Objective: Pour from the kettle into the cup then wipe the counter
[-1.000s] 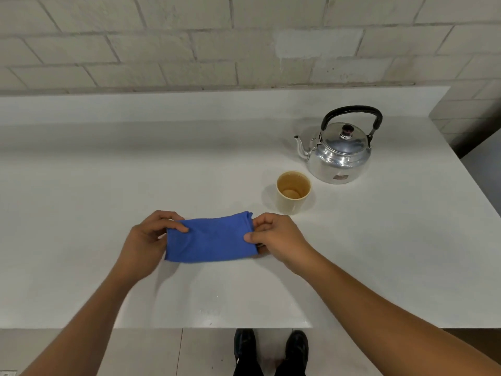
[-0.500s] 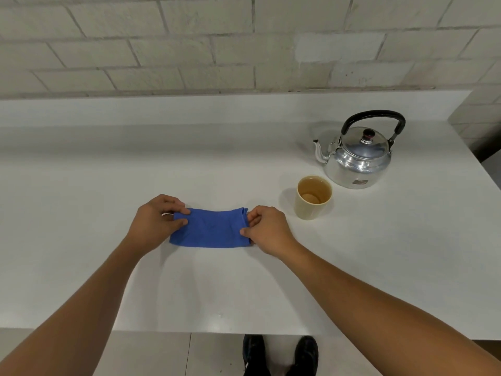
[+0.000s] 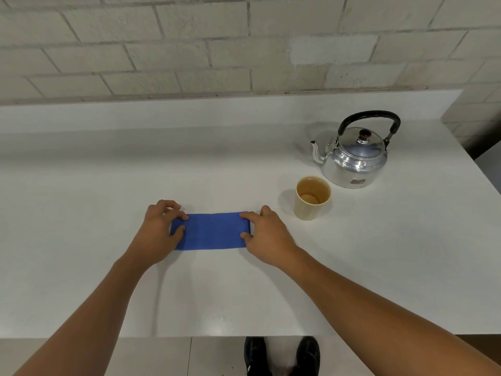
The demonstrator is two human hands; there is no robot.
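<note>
Blue cloth point(image 3: 212, 231) now lies flat; cup point(image 3: 311, 198) stands beside it.

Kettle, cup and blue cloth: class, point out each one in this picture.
kettle point(image 3: 352, 164): head view, on its shiny body.
cup point(image 3: 307, 210): head view, on its outer wall.
blue cloth point(image 3: 212, 230): head view, on its middle, between the hands.

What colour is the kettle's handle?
Black. The handle arches over the shiny silver kettle, clearest in the head view.
</note>
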